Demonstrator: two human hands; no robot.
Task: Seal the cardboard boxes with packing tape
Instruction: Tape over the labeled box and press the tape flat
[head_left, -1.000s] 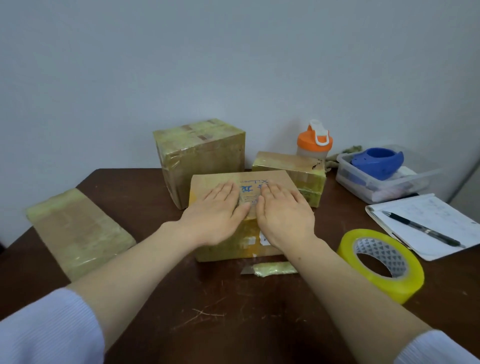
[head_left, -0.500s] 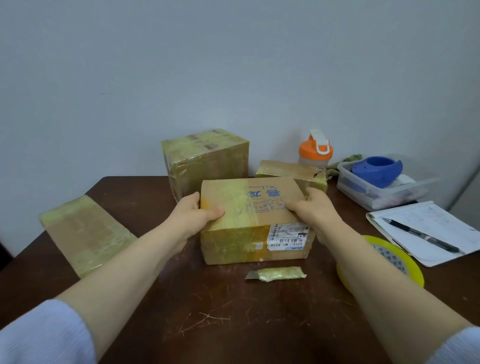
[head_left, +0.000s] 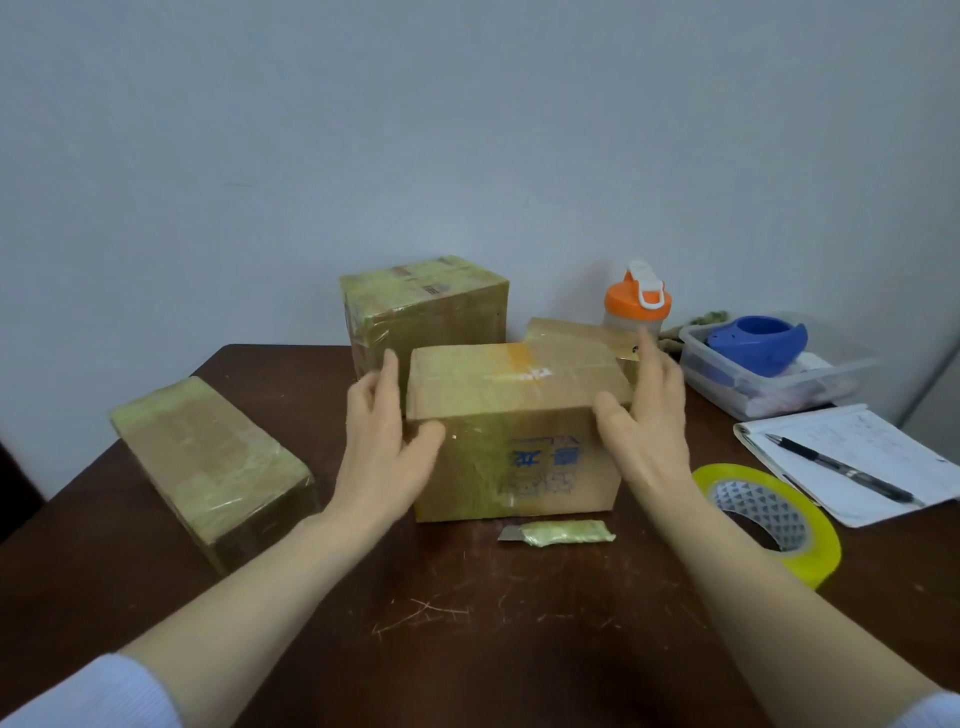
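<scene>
Fingers (head_left: 389, 376) straight, left hand (head_left: 379, 447) and right hand (head_left: 649, 431) flank the printed box (head_left: 519, 395), gripping nothing.

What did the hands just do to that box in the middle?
The left hand and right hand came off the top of the middle box, took it by its sides and tipped it toward the person. Its blue-printed face, on top before, now faces front. The tape roll, pen and tall box stayed put.

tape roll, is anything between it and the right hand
Nothing visible does. The tape roll lies flat on the table, just right of the right hand, which is at the middle box's right side.
</scene>
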